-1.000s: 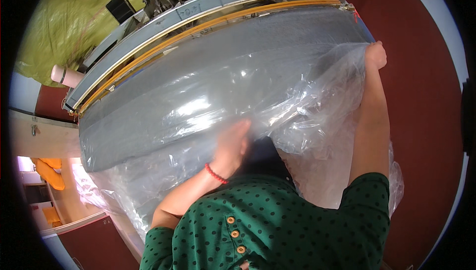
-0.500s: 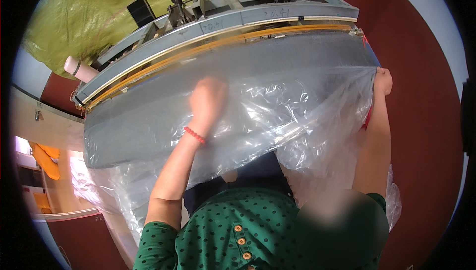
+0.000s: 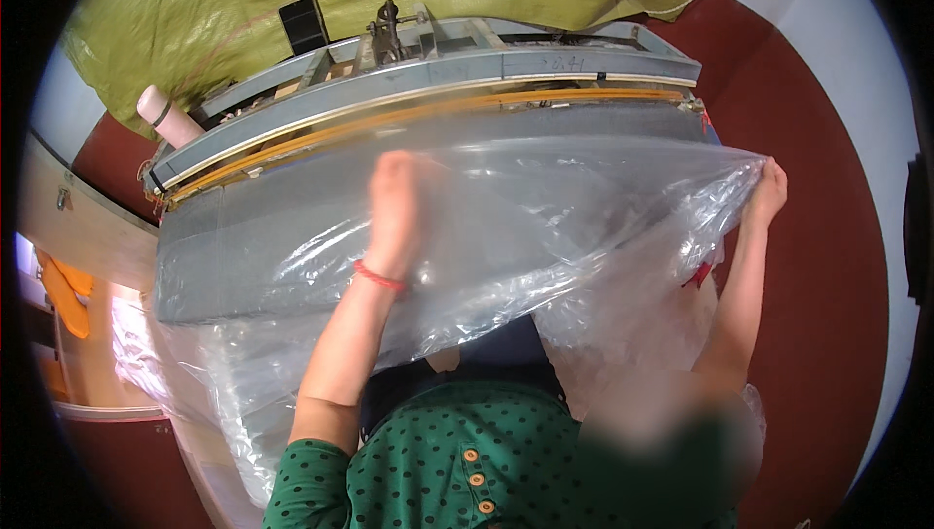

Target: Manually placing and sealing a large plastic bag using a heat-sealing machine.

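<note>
Pinches the right edge of a clear plastic sheet [image 3: 545,218] in the closed right hand [image 3: 768,192], out past the right end of the grey worktop [image 3: 632,123], with creases fanning leftward from the grip. Holds the left hand [image 3: 393,203], red bracelet [image 3: 379,278] at the wrist, over the left-middle part of the sheet; too blurred to tell how far open, whether holding anything, or whether touching the sheet. Find the sheet spread across most of the worktop, draped over the near edge and loosely bunched at the near right. Note orange strips [image 3: 545,96] along the far edge, just beside a grey metal frame [image 3: 443,74], with a dark metal fitting [image 3: 387,33] and a black slab [image 3: 305,25] farther back, and a pink cylinder [image 3: 167,119] at the far left.

Could stretch or tear at the pinched edge if tugged hard, with all the strain gathered into one small grip. Could slip from the right hand, being thin and probably slick. Might skew or wrinkle if pulled from the right alone without steadying on the left. Might also slide off the near edge, dragged by the loose film hanging there
</note>
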The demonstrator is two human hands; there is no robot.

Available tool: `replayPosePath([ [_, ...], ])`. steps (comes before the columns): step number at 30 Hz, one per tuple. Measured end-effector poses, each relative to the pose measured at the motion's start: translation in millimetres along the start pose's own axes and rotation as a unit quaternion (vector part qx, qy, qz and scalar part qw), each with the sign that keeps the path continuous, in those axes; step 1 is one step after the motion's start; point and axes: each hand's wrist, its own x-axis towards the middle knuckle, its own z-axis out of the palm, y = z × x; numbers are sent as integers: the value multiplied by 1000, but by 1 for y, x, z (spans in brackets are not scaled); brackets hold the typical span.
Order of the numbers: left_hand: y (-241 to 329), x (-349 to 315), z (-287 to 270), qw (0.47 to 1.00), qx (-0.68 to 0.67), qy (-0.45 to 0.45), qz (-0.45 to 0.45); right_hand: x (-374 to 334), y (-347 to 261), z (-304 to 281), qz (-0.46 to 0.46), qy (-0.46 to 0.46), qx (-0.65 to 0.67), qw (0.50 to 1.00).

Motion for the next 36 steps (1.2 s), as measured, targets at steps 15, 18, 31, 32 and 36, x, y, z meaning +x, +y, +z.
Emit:
replayPosePath([
  [15, -3, 131, -214, 842, 347, 364, 196, -179, 61, 253, -44, -209, -32, 976],
  [18, -2, 132, -209, 852, 340, 352, 185, -179, 59, 252, -89, -169, -75, 979],
  [31, -8, 141, -243, 904, 79, 387, 162, -178, 38, 247, 93, -197, 109, 970],
  [32, -5, 137, -244, 932, 32, 337, 129, -179, 35, 245, 82, -225, 130, 962],
  [36, 17, 117, -246, 765, 527, 306, 208, -180, 24, 230, -142, -283, -19, 948],
])
